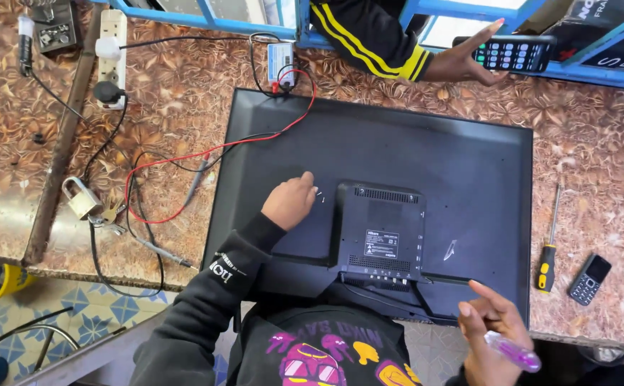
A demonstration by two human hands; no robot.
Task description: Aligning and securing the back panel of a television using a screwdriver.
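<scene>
The flat-screen television [398,157] lies face down on the patterned worktop [183,107], its black back panel up and the raised electronics housing [380,232] just in front of your chest. Your left hand [289,202] rests on the panel left of that housing, fingers curled narrow over a few small pale screws [320,194] that lie loose beside your fingertips. Gather them with a light pinch and keep your palm flat on the panel, so none rolls off the edge towards you. Your right hand [494,332] hovers at the near edge of the set, half open, with a violet translucent tool [513,352] held between thumb and fingers; I cannot tell its tip from here. Bring it in upright and seat it squarely before you turn, pressing only on the plastic back and never leaning hard, since the screen is underneath. Mind the red and black leads [212,150] that trail across the panel's far left corner from the small meter [281,63]; lift them clear instead of dragging them. The yellow-handled screwdriver [548,250] and the small keypad phone [588,279] lie well apart to your right, within reach. Across the bench another person's hand [462,64], in a yellow-striped sleeve, holds a smartphone [516,52]; keep your elbows in
</scene>
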